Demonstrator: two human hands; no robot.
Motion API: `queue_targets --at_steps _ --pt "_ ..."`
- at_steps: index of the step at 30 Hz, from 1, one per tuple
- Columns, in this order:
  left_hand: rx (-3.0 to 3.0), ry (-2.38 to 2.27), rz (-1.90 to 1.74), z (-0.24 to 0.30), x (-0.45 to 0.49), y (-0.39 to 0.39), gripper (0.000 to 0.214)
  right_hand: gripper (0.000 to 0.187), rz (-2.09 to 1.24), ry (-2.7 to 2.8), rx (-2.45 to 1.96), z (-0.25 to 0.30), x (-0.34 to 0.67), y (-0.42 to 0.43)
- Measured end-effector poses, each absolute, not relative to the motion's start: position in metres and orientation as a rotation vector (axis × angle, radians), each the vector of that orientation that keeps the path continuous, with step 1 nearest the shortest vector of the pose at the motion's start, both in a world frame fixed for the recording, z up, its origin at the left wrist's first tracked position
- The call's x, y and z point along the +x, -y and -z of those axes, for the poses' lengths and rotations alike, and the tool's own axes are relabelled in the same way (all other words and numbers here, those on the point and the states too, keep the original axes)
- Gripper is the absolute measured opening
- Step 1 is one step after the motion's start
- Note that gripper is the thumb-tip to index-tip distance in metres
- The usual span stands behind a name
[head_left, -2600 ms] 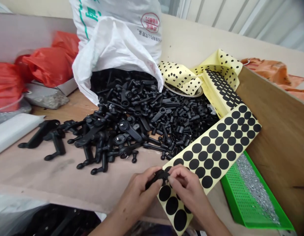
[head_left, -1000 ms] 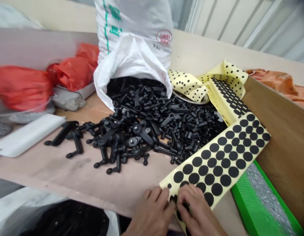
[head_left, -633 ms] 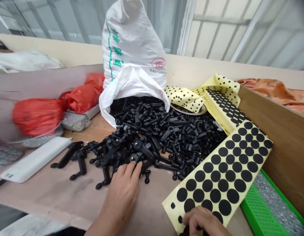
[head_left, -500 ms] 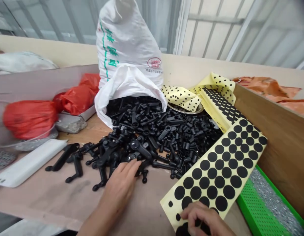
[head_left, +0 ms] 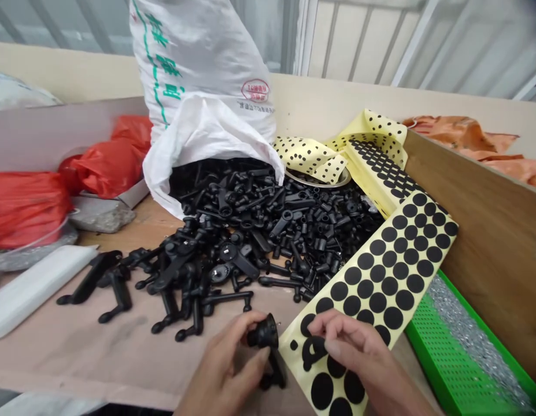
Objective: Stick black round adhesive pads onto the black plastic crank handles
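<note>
My left hand (head_left: pixel 226 364) is closed around a black plastic crank handle (head_left: pixel 265 331), its round hub facing right and its arm hanging below my thumb. To the right, my right hand (head_left: pixel 358 349) pinches a round black sticker (head_left: pixel 314 350), which looks bent and lies over the yellow sticker sheet (head_left: pixel 299 368). Rows of black dots cover that sheet, and it slants up to the right. Beyond my left hand lies a heap of similar black crank handles (head_left: pixel 176 268). Fingers partly hide the held handle and the sticker.
Small black plastic parts (head_left: pixel 311 231) spill from a white woven sack (head_left: pixel 215 63) at the back. Red bags (head_left: pixel 107 167) and a long white block (head_left: pixel 37 292) are on the left. A green tray (head_left: pixel 441 352) of small metal pieces lies right, beside a wooden board (head_left: pixel 471 231).
My left hand has taken a crank handle from the heap and brought it right, near the sheet. My right hand has moved up slightly and now pinches a round sticker. The view has shifted.
</note>
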State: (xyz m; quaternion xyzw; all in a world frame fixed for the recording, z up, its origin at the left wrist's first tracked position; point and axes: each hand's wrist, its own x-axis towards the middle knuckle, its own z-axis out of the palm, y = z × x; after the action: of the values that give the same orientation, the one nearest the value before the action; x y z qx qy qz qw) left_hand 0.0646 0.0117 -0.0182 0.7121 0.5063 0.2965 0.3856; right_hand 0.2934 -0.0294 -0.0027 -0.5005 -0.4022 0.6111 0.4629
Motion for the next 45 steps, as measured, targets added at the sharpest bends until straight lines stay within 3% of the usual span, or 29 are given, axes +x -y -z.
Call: queue_targets --at_steps 7,13,18,29,36,45 --pt "1.472 -1.086 -0.621 0.021 0.075 -0.020 0.025 0.017 -1.669 0.782 -1.052 0.003 0.288 0.023" --pt "2.224 -1.472 -0.550 0.030 0.089 -0.009 0.052 0.015 -1.574 0.893 -1.092 0.007 0.287 0.022" --pt "2.499 -1.523 -0.373 0.039 0.087 -0.002 0.035 0.015 -1.561 0.852 -1.137 0.012 0.291 0.023" --pt "1.317 -0.995 -0.447 0.010 0.095 -0.022 0.020 0.015 -1.579 0.866 -1.115 0.008 0.285 0.021" --pt "1.232 -0.961 -0.523 0.012 0.098 -0.019 0.035 0.017 -1.576 0.868 -1.156 0.008 0.281 0.020" --pt "1.270 -0.907 -0.555 0.010 0.094 -0.015 0.038 0.016 -1.538 0.890 -1.182 0.009 0.278 0.020"
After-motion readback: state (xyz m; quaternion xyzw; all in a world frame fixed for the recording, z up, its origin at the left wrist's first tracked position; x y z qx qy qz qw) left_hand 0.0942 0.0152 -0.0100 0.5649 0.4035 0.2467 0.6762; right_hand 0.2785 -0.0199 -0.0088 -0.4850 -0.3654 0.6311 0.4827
